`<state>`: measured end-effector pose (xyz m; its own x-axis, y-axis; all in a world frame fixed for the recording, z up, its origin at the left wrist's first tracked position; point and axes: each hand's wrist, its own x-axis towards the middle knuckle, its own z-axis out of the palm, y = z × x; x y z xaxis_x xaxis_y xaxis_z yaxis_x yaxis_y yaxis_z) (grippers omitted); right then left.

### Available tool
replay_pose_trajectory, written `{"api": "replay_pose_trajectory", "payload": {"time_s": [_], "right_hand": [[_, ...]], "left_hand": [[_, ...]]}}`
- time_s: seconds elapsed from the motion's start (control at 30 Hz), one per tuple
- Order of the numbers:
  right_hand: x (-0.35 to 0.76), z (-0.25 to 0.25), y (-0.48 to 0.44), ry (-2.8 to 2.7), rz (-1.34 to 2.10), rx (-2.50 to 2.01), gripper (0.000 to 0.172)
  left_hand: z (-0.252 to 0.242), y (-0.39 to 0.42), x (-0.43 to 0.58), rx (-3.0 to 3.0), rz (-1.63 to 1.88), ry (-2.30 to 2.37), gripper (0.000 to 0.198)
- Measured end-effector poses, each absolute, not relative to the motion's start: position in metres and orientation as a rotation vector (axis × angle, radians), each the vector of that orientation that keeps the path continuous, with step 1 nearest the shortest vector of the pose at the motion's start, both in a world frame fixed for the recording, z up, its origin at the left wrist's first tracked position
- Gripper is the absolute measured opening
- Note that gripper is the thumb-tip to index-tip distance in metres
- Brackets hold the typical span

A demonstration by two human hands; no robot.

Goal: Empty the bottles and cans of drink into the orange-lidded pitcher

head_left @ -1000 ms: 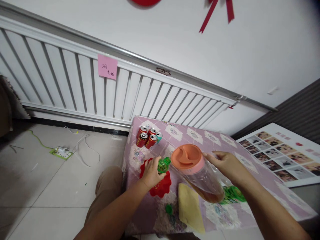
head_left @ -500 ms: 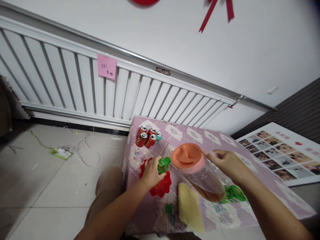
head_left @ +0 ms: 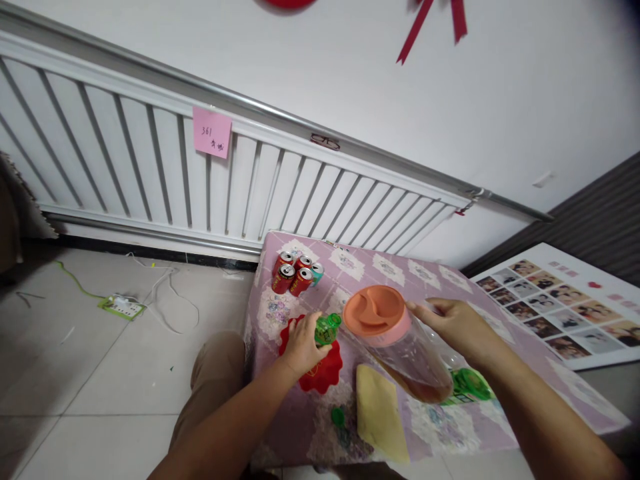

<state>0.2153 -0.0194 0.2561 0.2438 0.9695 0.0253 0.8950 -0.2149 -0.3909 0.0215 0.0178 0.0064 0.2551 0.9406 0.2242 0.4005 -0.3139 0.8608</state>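
My left hand (head_left: 301, 347) is wrapped round a small green bottle (head_left: 327, 329) that stands on a red scalloped mat (head_left: 325, 375). My right hand (head_left: 453, 325) grips a clear pitcher (head_left: 410, 360) with an orange lid (head_left: 375, 312). The pitcher is tilted toward the bottle's mouth and holds brown liquid near its bottom. A green bottle cap (head_left: 338, 417) lies on the purple tablecloth (head_left: 400, 273) near the front edge.
A yellow cloth (head_left: 380, 413) lies beside the mat. Several red cans and a teal one (head_left: 295, 272) stand at the table's back left corner. A green packet (head_left: 470, 385) lies behind the pitcher. A radiator cover (head_left: 150, 173) lines the wall; a power strip (head_left: 123, 306) sits on the floor.
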Motion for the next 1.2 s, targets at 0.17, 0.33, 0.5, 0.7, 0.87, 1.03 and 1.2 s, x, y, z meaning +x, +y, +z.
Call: {"api": "replay_pose_trajectory", "payload": {"time_s": [0.17, 0.33, 0.5, 0.7, 0.87, 1.03, 1.2], "right_hand": [[0.212, 0.257, -0.023, -1.752, 0.286, -2.155, 0.053], [0.213, 0.258, -0.024, -1.763, 0.265, -2.157, 0.053], [0.215, 0.259, -0.024, -1.759, 0.259, -2.158, 0.051], [0.221, 0.259, -0.021, -1.744, 0.280, -2.191, 0.057], [0.221, 0.260, -0.022, -1.715, 0.274, -2.227, 0.059], [0.218, 0.262, -0.025, -1.727, 0.274, -2.217, 0.056], [0.222, 0.262, -0.024, -1.725, 0.263, -2.210, 0.057]], "left_hand": [[0.007, 0.018, 0.022, 1.852, 1.001, 1.223, 0.074], [0.007, 0.018, 0.021, 1.866, 0.997, 1.223, 0.073], [0.007, 0.018, 0.022, 1.875, 0.991, 1.233, 0.073], [0.005, 0.018, 0.023, 1.891, 1.016, 1.238, 0.074], [0.002, 0.018, 0.023, 1.915, 1.047, 1.227, 0.075], [0.002, 0.019, 0.024, 1.908, 1.062, 1.217, 0.073], [0.002, 0.019, 0.025, 1.904, 1.044, 1.226, 0.073]]}}
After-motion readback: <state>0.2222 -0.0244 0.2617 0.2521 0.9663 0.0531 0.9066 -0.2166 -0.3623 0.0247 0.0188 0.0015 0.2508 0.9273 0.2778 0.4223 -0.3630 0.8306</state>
